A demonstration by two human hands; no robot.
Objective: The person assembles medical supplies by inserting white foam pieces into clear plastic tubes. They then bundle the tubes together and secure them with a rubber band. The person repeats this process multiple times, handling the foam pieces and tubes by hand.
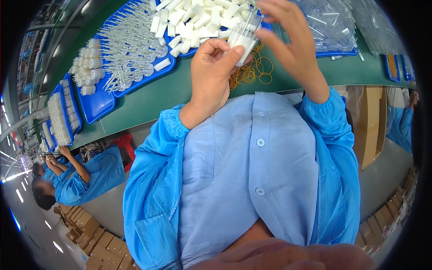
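Observation:
My left hand is closed round a small bundle of clear plastic tubes with white pieces at their lower part. The thumb presses on the front of the bundle. My right hand is beside the upper end of the tubes, its thumb and fingers spread apart; nothing shows between them. Under the hands, yellow-brown rubber bands lie loose on the green table. Just beyond, white foam-like blocks are heaped in a blue tray.
Left of the blocks, a blue tray holds many clear thin-stemmed parts. Bundled white pieces stand farther left. Clear tubes in plastic bags lie at the right. A co-worker in blue sits at left; an open carton stands at right.

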